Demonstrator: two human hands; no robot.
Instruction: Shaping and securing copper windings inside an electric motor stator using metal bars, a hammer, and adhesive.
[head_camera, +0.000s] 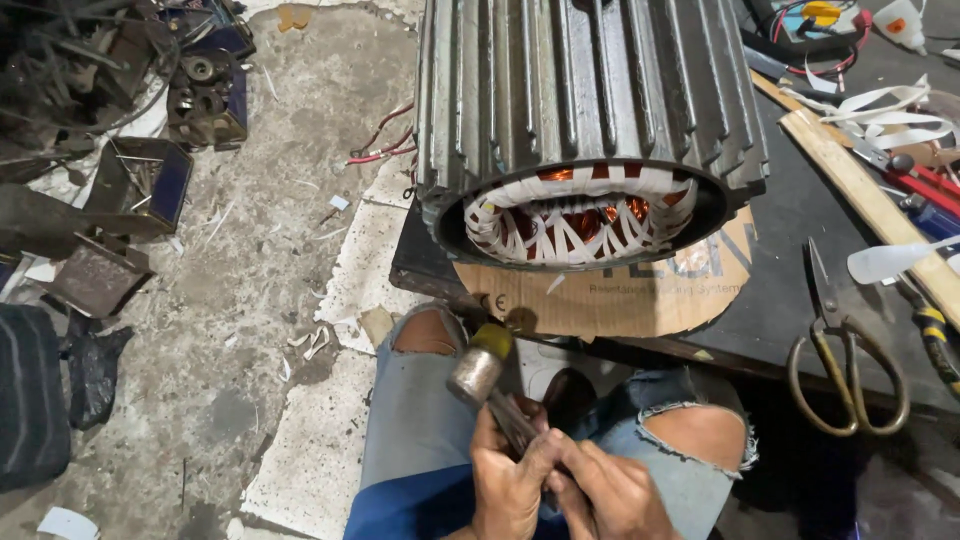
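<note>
Fingers (545, 455) around hammer (480, 372) handle

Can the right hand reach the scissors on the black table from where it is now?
Probably yes, but not at once. The scissors lie uncovered near the table edge, with nothing on top. But the right hand is closed with the left hand around the hammer handle, so it must let go first.

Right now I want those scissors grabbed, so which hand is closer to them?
Right. The right hand sits lower left of the scissors, gripping the hammer handle; the left hand is farther left, also on it.
</note>
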